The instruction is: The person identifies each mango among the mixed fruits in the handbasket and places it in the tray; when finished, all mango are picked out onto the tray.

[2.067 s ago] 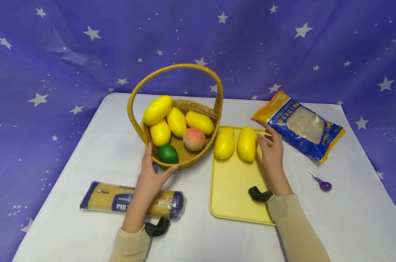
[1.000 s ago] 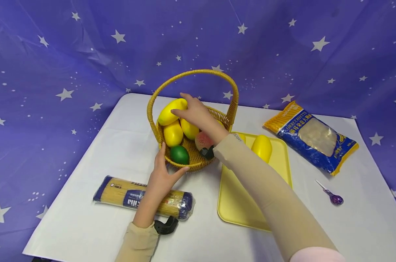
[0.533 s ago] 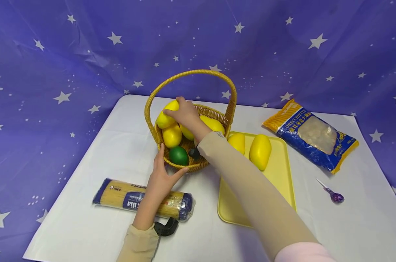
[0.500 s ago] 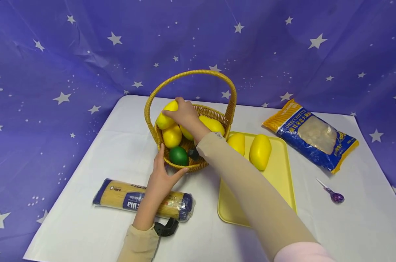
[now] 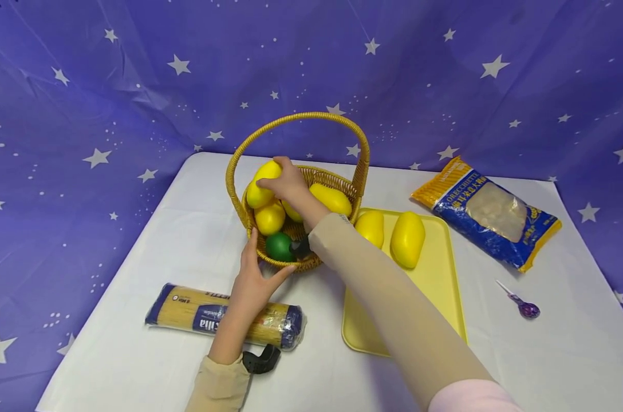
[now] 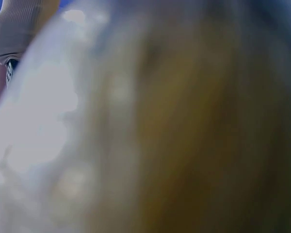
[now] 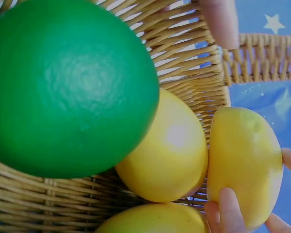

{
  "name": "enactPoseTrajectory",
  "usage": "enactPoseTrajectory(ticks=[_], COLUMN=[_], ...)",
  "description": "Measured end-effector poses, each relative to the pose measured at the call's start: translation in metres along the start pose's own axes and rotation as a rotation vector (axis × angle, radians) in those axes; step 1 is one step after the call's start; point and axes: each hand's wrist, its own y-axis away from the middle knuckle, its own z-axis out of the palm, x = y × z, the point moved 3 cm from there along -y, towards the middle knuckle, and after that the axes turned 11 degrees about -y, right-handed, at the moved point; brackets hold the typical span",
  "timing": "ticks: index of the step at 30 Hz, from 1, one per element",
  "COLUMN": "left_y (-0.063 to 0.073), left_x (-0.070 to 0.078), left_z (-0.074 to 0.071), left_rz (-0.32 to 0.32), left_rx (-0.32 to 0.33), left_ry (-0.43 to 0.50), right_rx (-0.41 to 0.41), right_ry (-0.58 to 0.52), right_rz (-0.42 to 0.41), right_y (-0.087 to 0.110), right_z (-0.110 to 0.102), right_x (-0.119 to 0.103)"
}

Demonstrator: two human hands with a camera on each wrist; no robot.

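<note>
In the head view, my right hand (image 5: pixel 289 186) reaches under the handle of the wicker basket (image 5: pixel 363 169) and grips the topmost yellow mango (image 5: pixel 261 191). The right wrist view shows this mango (image 7: pixel 245 160) between thumb and fingertips, at the basket's edge. My left hand (image 5: pixel 251 289) rests against the front of the basket, fingers and thumb spread along the rim. Further mangoes (image 5: pixel 270 217) and a green fruit (image 5: pixel 278 247) lie inside; my right forearm covers the peach. The left wrist view is mostly blur.
Right of the basket, a yellow tray (image 5: pixel 430 286) carries two mangoes (image 5: pixel 407 239). A spaghetti pack (image 5: pixel 188 309) lies under my left forearm. At the right are an orecchiette bag (image 5: pixel 489 212) and a lollipop (image 5: pixel 527 309).
My right hand has gone from beside a tray mango to the basket's top mango and grips it; that mango now stands steeper. The left hand has stayed at the basket rim.
</note>
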Motion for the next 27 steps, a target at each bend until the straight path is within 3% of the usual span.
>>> enactPoseTrajectory(ticks=[6,11,21,27], left_y=[-0.0005,-0.0006,0.0012,0.0016], left_x=[0.0,-0.0006,-0.0037,-0.0013], left_z=[-0.001,-0.0001,0.0021,0.0003], left_rz=[0.001,0.013,0.024,0.022], left_rx=[0.003,0.009,0.015,0.017], left_ry=[-0.005,-0.011,-0.003,-0.007], right_rx=[-0.059,-0.075,0.014,-0.023], right_ry=[-0.267,-0.277,-0.26,-0.342], right_rz=[0.084,0.079,0.069,0.071], right_y=[0.0027,0.0065,0.0064,0.0083], right_z=[-0.0023,-0.0024,0.0027,-0.0021], right_x=[0.0029,0.0011,0.0062,0.0073])
